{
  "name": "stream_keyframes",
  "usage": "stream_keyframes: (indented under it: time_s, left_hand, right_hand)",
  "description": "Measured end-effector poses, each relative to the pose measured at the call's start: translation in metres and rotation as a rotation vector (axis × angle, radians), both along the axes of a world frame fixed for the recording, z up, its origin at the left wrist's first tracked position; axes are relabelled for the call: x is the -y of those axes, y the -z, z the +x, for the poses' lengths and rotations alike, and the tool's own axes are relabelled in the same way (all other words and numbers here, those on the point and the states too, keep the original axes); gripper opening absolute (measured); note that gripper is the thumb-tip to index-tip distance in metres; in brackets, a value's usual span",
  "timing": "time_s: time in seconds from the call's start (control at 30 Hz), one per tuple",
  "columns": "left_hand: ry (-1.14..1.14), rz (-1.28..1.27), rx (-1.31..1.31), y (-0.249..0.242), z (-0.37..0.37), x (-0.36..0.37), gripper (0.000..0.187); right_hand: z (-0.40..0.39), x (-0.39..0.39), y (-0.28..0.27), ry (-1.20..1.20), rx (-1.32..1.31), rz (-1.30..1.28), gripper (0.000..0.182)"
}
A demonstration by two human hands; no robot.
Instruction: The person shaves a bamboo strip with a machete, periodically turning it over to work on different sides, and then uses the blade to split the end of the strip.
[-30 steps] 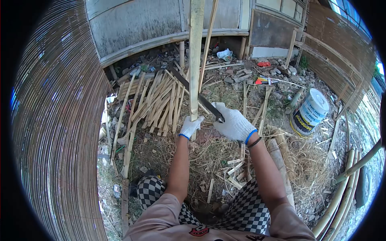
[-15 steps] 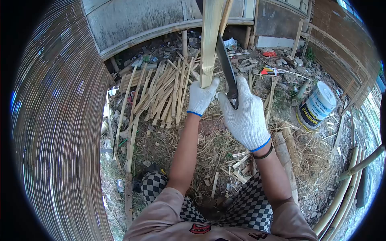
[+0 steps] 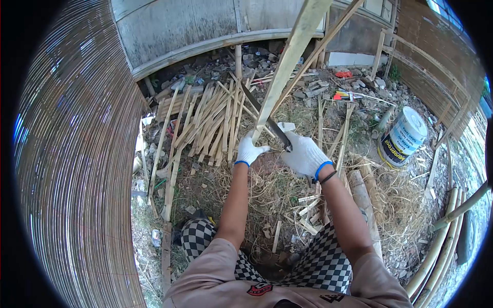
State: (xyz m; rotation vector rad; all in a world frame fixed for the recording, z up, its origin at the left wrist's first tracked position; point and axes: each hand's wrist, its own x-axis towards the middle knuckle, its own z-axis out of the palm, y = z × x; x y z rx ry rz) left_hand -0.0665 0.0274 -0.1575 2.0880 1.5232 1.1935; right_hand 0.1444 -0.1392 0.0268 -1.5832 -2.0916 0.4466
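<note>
My left hand (image 3: 249, 152), in a white knit glove with a blue cuff, grips the lower end of a long pale bamboo strip (image 3: 285, 72). That strip rises, leaning to the right, past the top edge of the view. My right hand (image 3: 307, 155), gloved the same way, is closed around the handle of a dark machete (image 3: 278, 133). The machete points up and left, its blade crossing behind the strip. A thinner bamboo strip (image 3: 321, 55) slants away to the upper right behind the first; where its lower end meets the blade or the first strip is hidden.
Many split bamboo strips (image 3: 213, 120) lie piled ahead on the left. A paint bucket (image 3: 403, 137) stands at the right, near bamboo poles (image 3: 441, 241). Shavings (image 3: 398, 197) and a log (image 3: 363, 192) lie nearby. A slatted bamboo screen (image 3: 77, 154) borders the left.
Both hands have moved lower. The machete has swung from near upright to slanting up and left across the strip. The two strips now lean further right and stand wider apart.
</note>
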Motion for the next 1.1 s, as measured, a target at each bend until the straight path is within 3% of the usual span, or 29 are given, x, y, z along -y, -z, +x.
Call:
stream_keyframes:
  time_s: [0.07,0.1,0.2,0.23,0.33,0.4,0.57,0.67,0.73,0.8,0.83,0.9,0.93,0.97,1.0,1.03,1.1]
  left_hand:
    - [0.058,-0.230,0.193,-0.014,0.008,0.004,0.062]
    - [0.158,-0.099,0.374,-0.010,0.011,0.005,0.045]
    - [0.116,-0.463,0.354,-0.023,0.012,0.020,0.040]
    - [0.070,-0.348,0.317,-0.006,0.014,0.015,0.040]
    - [-0.001,-0.543,0.570,0.037,0.041,0.033,0.043]
    - [-0.109,-0.310,0.654,0.067,0.052,0.053,0.045]
    - [-0.169,-0.129,0.652,0.006,0.051,0.046,0.044]
    - [-0.064,0.077,0.679,-0.085,0.051,0.031,0.044]
    - [0.102,-0.090,0.682,-0.144,0.045,0.040,0.043]
    - [0.206,-0.036,0.603,-0.146,0.038,0.028,0.044]
    - [0.147,-0.041,0.506,-0.133,0.032,0.025,0.050]
    - [0.031,-0.052,0.324,-0.052,0.016,0.013,0.066]
    - [-0.169,-0.130,0.098,0.024,0.004,-0.009,0.101]
    - [-0.226,-0.222,0.048,0.051,-0.001,0.002,0.121]
    - [-0.275,-0.300,0.090,0.077,-0.005,0.004,0.125]
    - [-0.273,-0.208,0.059,0.097,-0.005,-0.002,0.121]
    - [-0.204,-0.130,0.148,0.084,-0.002,0.008,0.106]
  right_hand:
    - [0.010,0.021,-0.034,-0.008,-0.046,0.021,0.042]
    - [0.013,0.032,-0.051,0.005,-0.032,-0.033,0.040]
    - [0.011,0.032,-0.050,0.021,-0.051,-0.027,0.040]
    - [0.009,0.023,-0.035,-0.008,-0.056,-0.004,0.040]
    - [-0.021,-0.020,0.049,0.097,-0.110,0.055,0.041]
    - [-0.041,-0.034,0.090,0.183,-0.091,-0.003,0.042]
    - [-0.041,-0.031,0.046,0.117,-0.089,0.182,0.037]
    - [-0.035,0.002,-0.035,0.136,-0.188,0.365,0.033]
    - [-0.037,0.023,-0.069,0.158,-0.229,0.419,0.026]
    - [-0.046,0.022,-0.069,0.220,-0.177,0.356,0.029]
    - [-0.051,0.009,-0.050,0.241,-0.154,0.319,0.031]
    - [-0.050,-0.025,0.018,0.218,-0.051,0.187,0.038]
    - [-0.047,-0.039,0.057,0.174,0.022,0.099,0.043]
    - [-0.048,-0.035,0.070,0.190,0.000,0.105,0.043]
    - [-0.050,-0.038,0.069,0.205,-0.024,0.129,0.044]
    - [-0.047,-0.047,0.059,0.186,-0.015,0.148,0.043]
    - [-0.041,-0.037,0.064,0.133,0.015,0.102,0.043]
